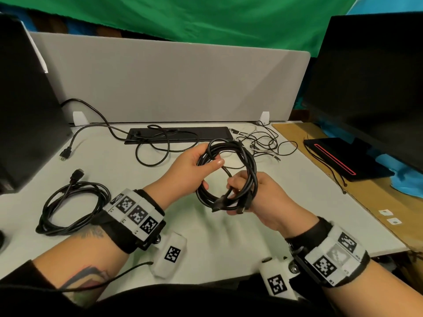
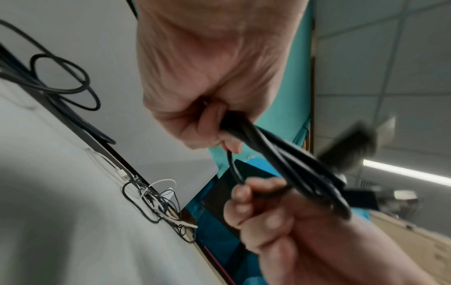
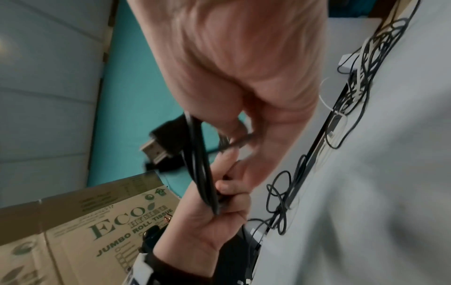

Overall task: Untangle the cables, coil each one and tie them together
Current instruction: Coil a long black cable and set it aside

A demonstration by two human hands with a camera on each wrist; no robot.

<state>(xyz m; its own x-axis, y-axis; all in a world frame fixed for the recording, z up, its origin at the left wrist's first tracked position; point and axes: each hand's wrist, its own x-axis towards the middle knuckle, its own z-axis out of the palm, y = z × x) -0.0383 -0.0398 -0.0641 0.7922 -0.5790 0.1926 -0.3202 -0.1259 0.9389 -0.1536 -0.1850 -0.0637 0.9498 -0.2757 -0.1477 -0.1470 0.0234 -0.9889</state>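
Observation:
A thick black cable wound into a coil [image 1: 238, 161] hangs in the air above the desk middle. My left hand [image 1: 201, 163] grips the coil's left side, thumb across the strands. My right hand [image 1: 242, 191] pinches the cable's free end against the coil's lower right side; two plugs [image 1: 219, 205] stick out below it. In the left wrist view the left hand [image 2: 209, 123] clamps the black strands [image 2: 288, 164]. In the right wrist view the right hand [image 3: 234, 131] holds the strands [image 3: 200, 164] beside a blurred plug [image 3: 158, 146]. A second black coil [image 1: 71, 209] lies on the desk at the left.
A tangle of thin black and white cables [image 1: 263, 143] lies at the back right. Another black cable [image 1: 155, 143] loops over a black strip [image 1: 206, 131] by the grey divider [image 1: 174, 83]. Monitors stand left and right [image 1: 375, 83]. A cardboard box [image 3: 73, 231] is nearby.

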